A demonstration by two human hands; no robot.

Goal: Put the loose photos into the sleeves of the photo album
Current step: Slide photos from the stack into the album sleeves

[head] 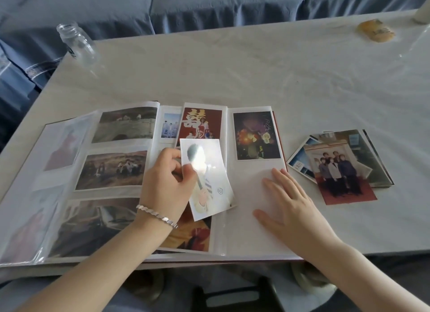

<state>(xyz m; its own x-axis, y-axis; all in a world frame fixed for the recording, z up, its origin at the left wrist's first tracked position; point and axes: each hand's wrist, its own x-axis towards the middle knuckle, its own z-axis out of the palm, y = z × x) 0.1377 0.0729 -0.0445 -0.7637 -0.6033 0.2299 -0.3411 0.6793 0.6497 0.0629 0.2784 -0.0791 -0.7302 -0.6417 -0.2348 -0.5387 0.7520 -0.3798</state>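
Describer: Pale table [256,62], with a blue sofa [209,4] running along its far side. Two bare forearms reach in from the bottom edge.

Listener: What are the hands doing?

Describer: Left hand [167,181] has its fingers curled and pinches one loose photo [209,179] by its left edge, between thumb and fingertips. A silver bracelet [156,215] circles that wrist. Right hand [286,195] lies palm down, fingers straight and spread, pressing flat on the album's right page.

Listener: Where exactly is that photo?

Describer: Over the middle of the open photo album [253,230], tilted with its top leaning left. Strong glare washes out most of it. I cannot tell whether any part has entered a sleeve.

Listener: And the album?

Describer: It lies open at the near edge of the table. Under the right hand the clear sleeve looks blank; above the hand, a sleeve holds a dark photo with glowing spots [257,134]. A narrower middle page carries a red photo [201,124] at its top. Left pages hold brownish landscape photos [125,125], stacked top to bottom.

Listener: Any more loose ones?

Describer: Yes, a fanned pile of photos [337,169] sits on the table just beside the album's right edge. On top is a group standing on a red floor.

Listener: Anything further out?

Describer: A clear glass jar [78,43] at the far left corner, and a small yellowish object [375,31] at the far right, too blurred to name.
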